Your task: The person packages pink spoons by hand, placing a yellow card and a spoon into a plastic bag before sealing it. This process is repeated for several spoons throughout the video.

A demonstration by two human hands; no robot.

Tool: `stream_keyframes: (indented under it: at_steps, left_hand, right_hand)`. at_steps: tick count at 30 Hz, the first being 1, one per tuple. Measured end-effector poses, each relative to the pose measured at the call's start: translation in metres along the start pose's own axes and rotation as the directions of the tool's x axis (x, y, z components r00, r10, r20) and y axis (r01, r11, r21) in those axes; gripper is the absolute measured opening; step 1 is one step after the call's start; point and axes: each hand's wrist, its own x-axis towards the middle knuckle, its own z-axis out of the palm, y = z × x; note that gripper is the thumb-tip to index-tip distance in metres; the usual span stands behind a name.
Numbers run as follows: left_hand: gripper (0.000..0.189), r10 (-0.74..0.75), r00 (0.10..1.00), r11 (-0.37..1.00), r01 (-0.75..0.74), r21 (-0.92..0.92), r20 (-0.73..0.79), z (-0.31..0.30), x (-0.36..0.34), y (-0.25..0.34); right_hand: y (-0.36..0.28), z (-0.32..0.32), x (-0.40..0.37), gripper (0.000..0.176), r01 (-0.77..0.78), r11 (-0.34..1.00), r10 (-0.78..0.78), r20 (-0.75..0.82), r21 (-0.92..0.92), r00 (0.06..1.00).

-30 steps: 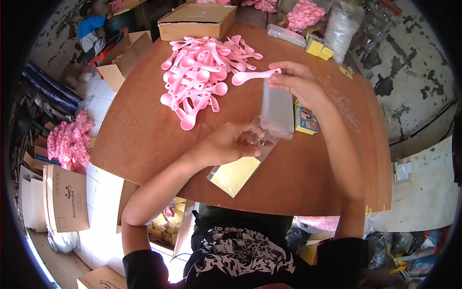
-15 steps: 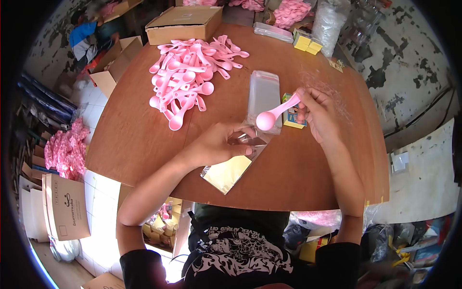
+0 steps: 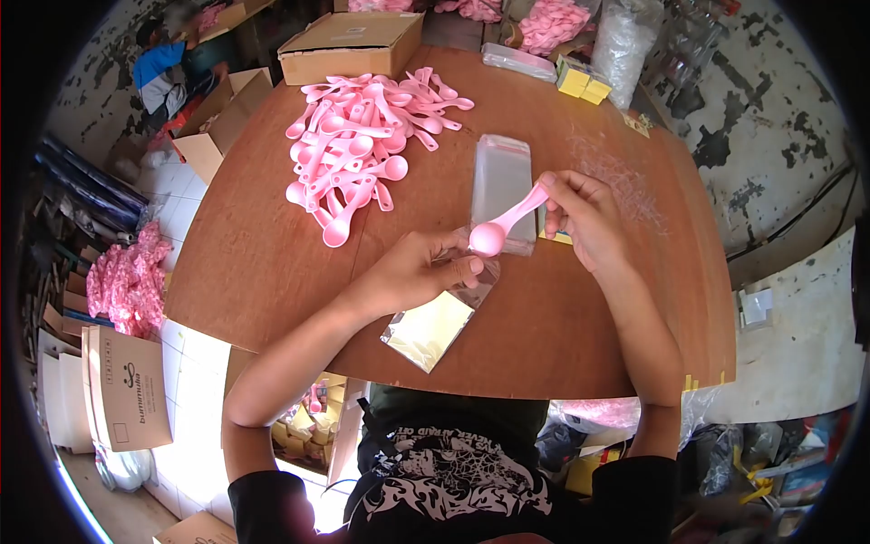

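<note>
Between the thumb and fingers of my right hand (image 3: 584, 218) is the handle end of a pink measuring spoon (image 3: 515, 216), its bowl pointing left and down. The bowl overlaps the open mouth of a clear plastic bag (image 3: 482, 283), right at my left fingertips. My left hand (image 3: 412, 274) pinches the bag near that mouth. A pale yellow card (image 3: 428, 328) lies inside the bag's lower part, close over the table. Just beyond the spoon is a stack of flat clear bags (image 3: 503, 177). My right hand mostly hides a small yellow box (image 3: 555, 236).
A heap of pink spoons (image 3: 353, 145) covers the left part of the wooden table (image 3: 272, 290). Along the far edge stand a cardboard box (image 3: 349, 50), more packed bags (image 3: 518, 62) and yellow boxes (image 3: 583, 80). A person in blue (image 3: 161, 68) sits at far left.
My right hand has brought the spoon left and slightly down, so its bowl now meets the bag's mouth. My left hand keeps its pinch on the bag.
</note>
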Motion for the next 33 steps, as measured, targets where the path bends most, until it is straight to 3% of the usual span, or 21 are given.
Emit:
stream_keyframes:
  at_steps: [3,6,9,11,15,17,23,28,30,33]
  left_hand:
    - [0.027,-0.032,0.999,0.997,0.03,-0.069,-0.018,0.0,0.002,-0.005]
    - [0.025,-0.021,1.0,0.988,0.018,-0.153,-0.02,0.0,0.003,-0.008]
    - [0.023,-0.034,0.999,0.983,0.031,-0.181,-0.011,-0.001,0.003,-0.008]
    - [0.021,0.029,0.999,0.992,-0.031,-0.125,-0.014,0.0,0.004,-0.008]
    - [0.02,0.029,0.999,0.996,-0.031,-0.08,-0.03,0.0,0.005,-0.014]
    - [0.021,-0.056,0.996,0.998,0.053,-0.046,-0.076,0.0,0.003,-0.01]
    - [0.019,-0.038,0.989,0.997,0.028,-0.07,-0.142,0.001,0.002,-0.005]
    - [0.02,-0.044,0.99,0.997,0.035,-0.065,-0.137,0.003,0.004,-0.011]
    - [0.02,-0.012,0.992,0.998,0.003,-0.069,-0.127,0.004,0.003,-0.006]
    - [0.021,-0.084,0.983,0.996,0.081,-0.027,-0.165,0.002,0.001,-0.002]
  right_hand:
    - [0.001,-0.004,0.002,0.023,0.009,0.999,-0.009,-0.007,-0.032,1.0]
    - [0.006,-0.014,0.005,0.021,-0.028,0.996,0.021,0.087,0.085,0.996]
    - [0.007,-0.011,0.0,0.02,-0.128,0.986,0.112,0.14,0.108,0.984]
    - [0.006,0.0,-0.011,0.017,-0.271,0.962,0.254,0.293,0.018,0.922]
    - [0.024,0.0,-0.014,0.021,-0.23,0.97,0.181,0.398,0.079,0.899]
    - [0.023,0.0,-0.015,0.02,-0.175,0.98,0.125,0.391,0.095,0.912]
    - [0.019,-0.004,-0.017,0.023,-0.144,0.987,0.121,0.27,0.066,0.955]
    - [0.017,0.009,-0.028,0.024,0.012,0.981,0.05,0.316,-0.192,0.947]
    - [0.019,0.009,-0.029,0.023,0.018,0.984,0.037,0.302,-0.176,0.953]
    - [0.018,0.01,-0.029,0.022,0.027,0.987,0.018,0.281,-0.156,0.959]
